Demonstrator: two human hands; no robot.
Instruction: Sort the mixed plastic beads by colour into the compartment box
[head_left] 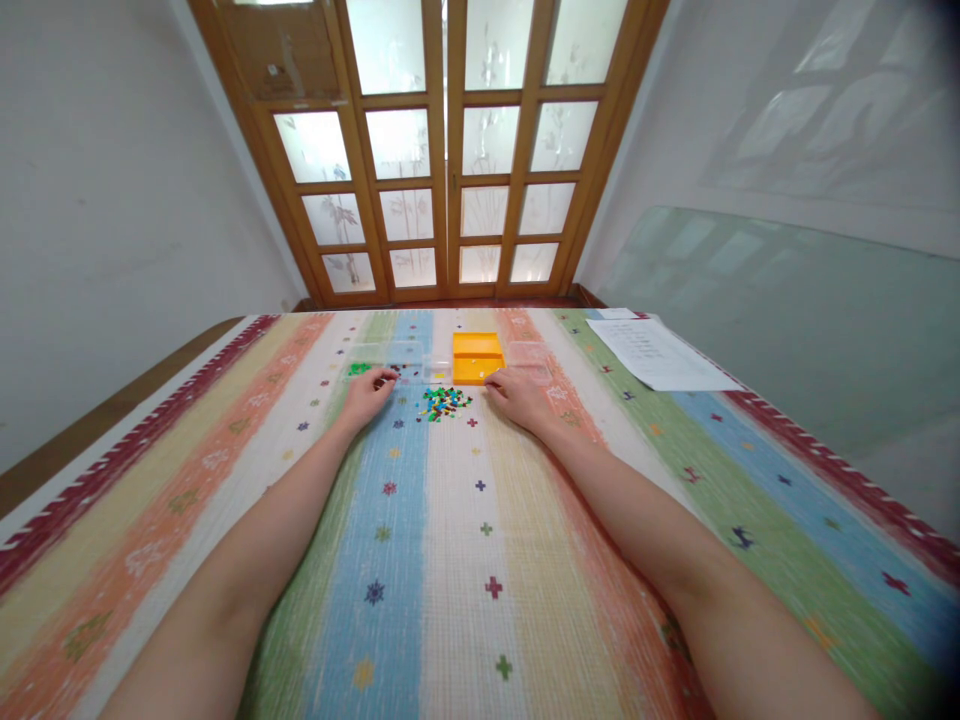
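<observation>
A loose heap of small coloured pieces point(445, 403), green, blue, yellow and dark, lies on the tablecloth between my hands. My left hand point(367, 395) is closed in a pinch at the front of a clear plastic box point(390, 351), by some dark red pieces point(403, 371). Green pieces point(359, 369) lie in that box's left part. On the other side, my right hand point(517, 397) has its fingertips pinched together at the front right corner of a yellow box point(478, 343), whose lid is raised. Whatever either pinch holds is too small to make out.
A smaller clear container point(437, 367) stands left of the yellow box, another clear one point(534, 352) behind my right hand. Printed paper sheets point(652, 354) lie at the table's far right. Beyond the striped tablecloth point(457, 560) are wood-framed glass doors point(450, 150).
</observation>
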